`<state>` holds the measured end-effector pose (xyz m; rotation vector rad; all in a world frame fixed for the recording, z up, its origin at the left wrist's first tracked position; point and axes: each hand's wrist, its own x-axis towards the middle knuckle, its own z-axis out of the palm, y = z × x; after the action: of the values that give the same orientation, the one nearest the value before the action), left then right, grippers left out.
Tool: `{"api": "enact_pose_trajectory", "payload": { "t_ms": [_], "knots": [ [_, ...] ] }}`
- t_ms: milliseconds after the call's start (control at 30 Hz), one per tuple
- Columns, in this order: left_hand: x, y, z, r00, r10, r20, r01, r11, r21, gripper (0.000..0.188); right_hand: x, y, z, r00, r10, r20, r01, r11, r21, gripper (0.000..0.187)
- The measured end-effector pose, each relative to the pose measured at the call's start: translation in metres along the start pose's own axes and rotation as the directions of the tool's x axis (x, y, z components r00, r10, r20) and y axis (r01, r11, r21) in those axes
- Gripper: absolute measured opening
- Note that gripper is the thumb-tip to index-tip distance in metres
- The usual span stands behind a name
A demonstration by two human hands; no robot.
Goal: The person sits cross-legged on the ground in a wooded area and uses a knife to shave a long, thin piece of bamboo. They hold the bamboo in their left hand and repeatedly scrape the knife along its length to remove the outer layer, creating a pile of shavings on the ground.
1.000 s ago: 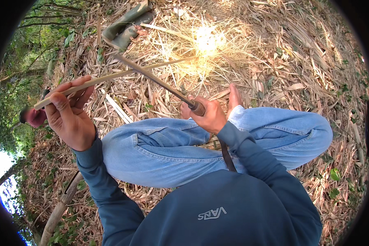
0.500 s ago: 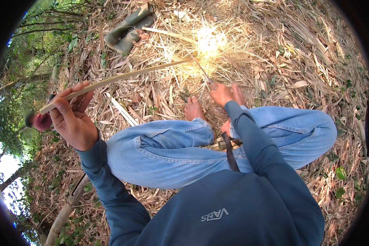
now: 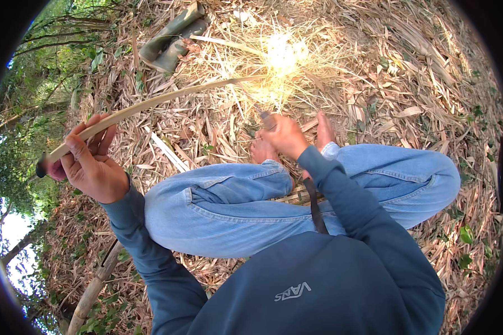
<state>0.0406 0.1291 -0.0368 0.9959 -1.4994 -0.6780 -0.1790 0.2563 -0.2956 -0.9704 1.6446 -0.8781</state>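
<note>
A long, thin bamboo strip (image 3: 167, 96) runs from the left side toward the pile of shavings, bowed slightly upward. My left hand (image 3: 98, 167) is raised at the left, with thumb and fingers closed round the strip near its lower end. In front of my feet, my right hand (image 3: 288, 137) is closed round the handle of a knife (image 3: 267, 119). Its blade showed in the earlier picture but cannot be made out now. The strip's far end fades into the bright shavings.
Pale shavings (image 3: 246, 61) lie ahead, partly in glaring sun. Green rubber boots (image 3: 170, 42) lie beyond the strip. Split bamboo pieces (image 3: 165, 148) rest on the dry leaves left of my feet. A dark strap (image 3: 316, 209) crosses between my legs, and a pole (image 3: 98, 285) lies at the lower left.
My right hand with the knife has moved left and slightly toward me. The bamboo strip bows more, and my left hand has shifted slightly left.
</note>
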Motion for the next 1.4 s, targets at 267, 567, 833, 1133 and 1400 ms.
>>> {"api": "enact_pose_trajectory", "payload": {
  "t_ms": [267,567,833,1133,1400],
  "knots": [
    [-0.007,0.008,0.003,0.999,0.022,-0.043,-0.018,0.997,0.075,0.029,-0.011,-0.027,0.006,0.994,0.107,0.022,-0.107,0.994,0.023,0.023],
    [-0.005,0.009,0.007,1.000,0.010,-0.001,-0.010,0.999,0.034,0.027,-0.009,-0.001,0.005,0.993,-0.120,-0.016,0.118,0.991,-0.068,0.024],
    [-0.002,0.005,0.010,1.000,0.008,0.003,-0.007,1.000,-0.015,0.028,0.010,0.048,0.007,0.996,-0.029,-0.089,0.011,0.979,-0.203,0.026],
    [0.003,-0.007,-0.009,0.985,-0.021,0.170,0.056,0.978,-0.201,0.033,0.005,0.008,-0.016,0.996,0.092,-0.005,-0.092,0.995,0.030,0.031],
    [-0.001,-0.006,-0.020,0.947,-0.009,0.321,0.087,0.969,-0.232,0.034,-0.031,-0.054,-0.002,0.974,-0.188,0.127,0.175,0.979,0.107,0.026]
  ]
}}
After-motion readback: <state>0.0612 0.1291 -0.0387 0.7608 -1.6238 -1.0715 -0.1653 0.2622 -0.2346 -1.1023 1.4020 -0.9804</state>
